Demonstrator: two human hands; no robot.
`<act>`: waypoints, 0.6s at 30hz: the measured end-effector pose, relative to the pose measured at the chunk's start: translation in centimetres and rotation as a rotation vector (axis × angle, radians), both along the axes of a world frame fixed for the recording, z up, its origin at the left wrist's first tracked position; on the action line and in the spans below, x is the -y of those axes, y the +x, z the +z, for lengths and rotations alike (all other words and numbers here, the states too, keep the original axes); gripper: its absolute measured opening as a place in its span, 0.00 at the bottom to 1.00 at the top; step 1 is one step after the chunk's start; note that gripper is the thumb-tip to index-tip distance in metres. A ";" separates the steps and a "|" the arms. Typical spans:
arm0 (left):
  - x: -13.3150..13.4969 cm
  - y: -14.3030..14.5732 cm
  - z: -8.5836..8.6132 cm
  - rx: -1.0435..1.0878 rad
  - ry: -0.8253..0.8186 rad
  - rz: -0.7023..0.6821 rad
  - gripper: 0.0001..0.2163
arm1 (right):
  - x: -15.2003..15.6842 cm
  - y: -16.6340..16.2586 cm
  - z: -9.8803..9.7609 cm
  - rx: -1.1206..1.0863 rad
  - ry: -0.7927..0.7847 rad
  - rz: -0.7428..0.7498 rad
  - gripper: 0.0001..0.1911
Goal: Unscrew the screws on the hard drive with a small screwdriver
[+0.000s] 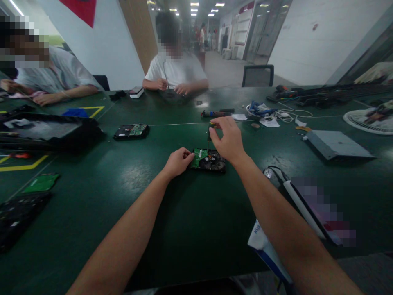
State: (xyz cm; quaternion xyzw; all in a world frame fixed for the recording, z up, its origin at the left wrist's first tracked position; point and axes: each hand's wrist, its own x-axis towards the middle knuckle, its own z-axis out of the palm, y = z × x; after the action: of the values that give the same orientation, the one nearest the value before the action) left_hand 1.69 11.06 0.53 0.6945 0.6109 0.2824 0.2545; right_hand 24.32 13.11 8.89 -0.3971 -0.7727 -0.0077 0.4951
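Observation:
A hard drive [210, 160] with a green circuit board on top lies flat on the dark green table [184, 213] straight ahead of me. My left hand [178, 161] is closed and pinches the drive's left edge. My right hand [227, 140] is above the drive, fingers pinched round the top of a small screwdriver [209, 135] that stands upright with its tip down on the drive.
A second hard drive [132, 131] lies further left. A black open tray [43, 132] and a loose green board [41, 183] sit at left. A grey metal cover [336, 144], cables [276, 112] and a fan grille [368, 119] are at right. Two people sit across the table.

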 end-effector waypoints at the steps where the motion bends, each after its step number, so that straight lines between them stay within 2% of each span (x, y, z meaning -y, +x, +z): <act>1: 0.0 0.0 0.0 -0.003 -0.004 0.002 0.12 | 0.0 0.0 0.0 -0.003 -0.003 -0.004 0.09; 11: 0.0 0.0 -0.3 0.022 -0.012 0.008 0.13 | -0.3 0.2 -0.1 -0.022 -0.019 0.027 0.06; 18: -0.2 -0.1 -0.5 0.018 -0.016 0.006 0.13 | -0.4 0.2 -0.1 -0.038 0.007 -0.021 0.06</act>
State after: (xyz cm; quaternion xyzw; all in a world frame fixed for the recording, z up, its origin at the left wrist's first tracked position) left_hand 1.55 11.28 0.07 0.6879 0.6130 0.2844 0.2646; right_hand 24.49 13.50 8.81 -0.4036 -0.7589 -0.0078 0.5111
